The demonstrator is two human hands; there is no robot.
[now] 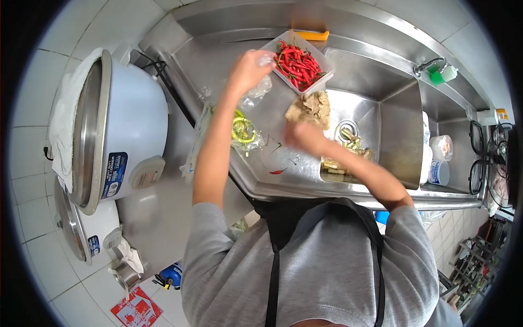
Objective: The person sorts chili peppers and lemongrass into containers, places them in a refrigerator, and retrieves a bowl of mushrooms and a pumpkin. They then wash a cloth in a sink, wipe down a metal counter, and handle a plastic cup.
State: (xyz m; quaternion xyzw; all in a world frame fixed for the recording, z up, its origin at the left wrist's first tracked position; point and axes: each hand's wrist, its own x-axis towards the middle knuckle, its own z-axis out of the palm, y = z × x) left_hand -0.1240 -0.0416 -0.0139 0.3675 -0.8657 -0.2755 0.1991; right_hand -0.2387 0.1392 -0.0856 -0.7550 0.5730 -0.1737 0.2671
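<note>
My left hand is closed on a clear plastic bag, which hangs crumpled below the fingers, just left of a plastic container of red chillies. Smeared by motion, my right hand is over the steel counter at the sink's left edge, close to a piece of ginger; its fingers do not show clearly. Green chillies lie in another clear bag beneath my left forearm. More pale root pieces rest in the sink, partly behind my right forearm.
An orange-handled knife lies behind the container. One loose red chilli is on the counter near the front. To the left stand two rice cookers. A tap, a green bottle and white tubs are at the right.
</note>
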